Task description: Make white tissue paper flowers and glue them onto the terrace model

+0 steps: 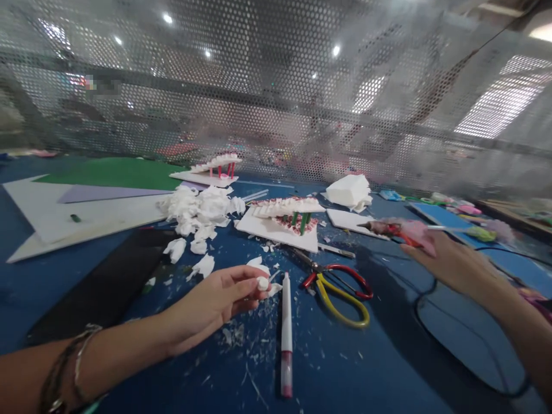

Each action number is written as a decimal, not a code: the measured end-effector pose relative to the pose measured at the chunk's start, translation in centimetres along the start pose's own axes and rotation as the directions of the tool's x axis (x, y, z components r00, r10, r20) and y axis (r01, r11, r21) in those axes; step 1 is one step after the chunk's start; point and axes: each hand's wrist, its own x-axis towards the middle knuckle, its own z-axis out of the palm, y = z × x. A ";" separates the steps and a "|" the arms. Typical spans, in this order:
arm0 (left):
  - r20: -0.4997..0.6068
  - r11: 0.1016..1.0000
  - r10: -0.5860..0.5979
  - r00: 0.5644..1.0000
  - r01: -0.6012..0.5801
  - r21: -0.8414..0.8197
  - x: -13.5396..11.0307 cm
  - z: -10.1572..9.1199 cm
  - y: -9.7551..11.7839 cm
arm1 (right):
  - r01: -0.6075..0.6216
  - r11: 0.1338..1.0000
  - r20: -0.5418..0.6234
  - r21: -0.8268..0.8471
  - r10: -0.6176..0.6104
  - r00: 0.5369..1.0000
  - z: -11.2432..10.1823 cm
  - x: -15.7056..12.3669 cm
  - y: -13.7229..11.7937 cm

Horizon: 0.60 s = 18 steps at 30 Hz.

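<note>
A left forearm (64,368) ringed with bracelets reaches in from the lower left corner over a blue table (345,374). The left hand (211,305) pinches a small white foam piece (263,283) between thumb and fingertips. The piece is held just above the tabletop, beside the upper end of a white marker (286,328) whose pink cap points toward the camera.

At right, the blurred right hand (448,261) is closed around a red tool (397,229) raised above the table, its tip aimed left. How tightly the fingers wrap it cannot be made out.

Between the hands lie scissors (340,290) with red and yellow handles, blades toward a foam model on green legs (284,218). The near stretch of table is open but strewn with foam crumbs. A black cable (452,345) loops under the right wrist, and a black sheet (107,282) lies just left of the left arm.

Farther back, a heap of torn foam scraps (198,210) sits beside the model. A second model on pink legs (218,167) and a white foam block (348,190) stand near the far edge. White boards (52,221) and a green sheet (112,171) cover the far left. A perforated screen (276,103) walls off the table's far side. Everything lies loose on the surface.
</note>
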 end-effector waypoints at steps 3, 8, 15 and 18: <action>0.021 1.000 -0.001 1.000 0.002 -0.025 0.1 -0.2 0.0 | 0.044 0.998 -0.047 0.039 -0.042 0.998 -0.9 -1.3 -2.5; 0.032 1.000 -0.018 0.999 0.018 -0.015 0.2 -0.3 0.0 | 0.415 0.898 -0.413 0.144 -0.327 0.850 -0.1 -4.4 -6.6; 0.001 0.998 -0.045 0.999 0.045 -0.050 0.1 0.1 0.2 | 0.602 0.796 -0.496 0.060 -0.499 0.710 0.2 -6.3 -8.7; -0.006 0.998 -0.047 0.999 0.047 -0.047 0.0 0.3 0.3 | 0.628 0.777 -0.487 0.046 -0.531 0.693 0.4 -6.4 -9.0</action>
